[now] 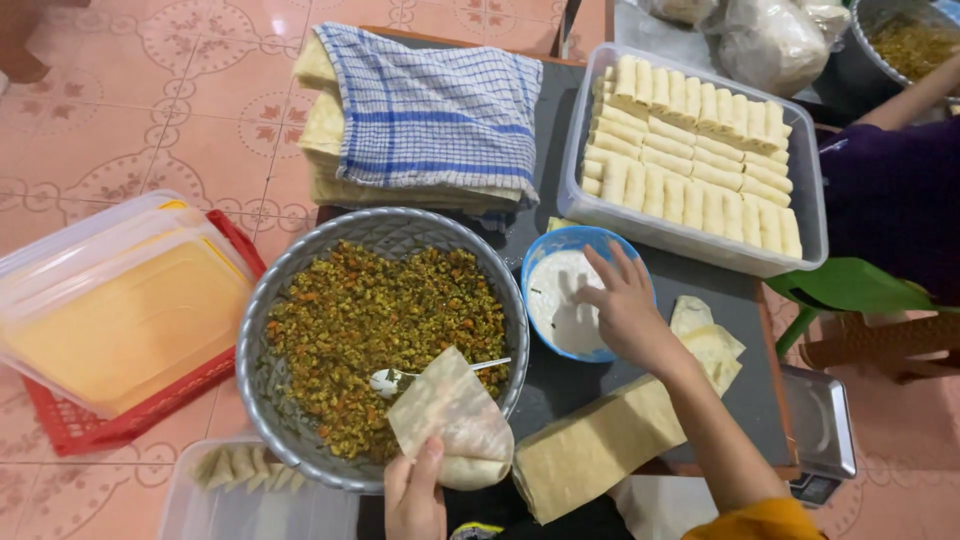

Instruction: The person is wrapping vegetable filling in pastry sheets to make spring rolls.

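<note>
Fingers of open right hand (625,310) dip into blue bowl (566,300); left hand (415,495) grips rolled wrapper (455,420).

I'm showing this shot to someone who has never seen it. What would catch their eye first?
Probably the big grey bowl of chopped green-and-orange filling at centre, with a spoon in it. Next, the clear tub of neatly packed pale rolls at upper right. Below, the left hand holds a half-rolled wrapper, while the right hand dips into a blue bowl.
</note>
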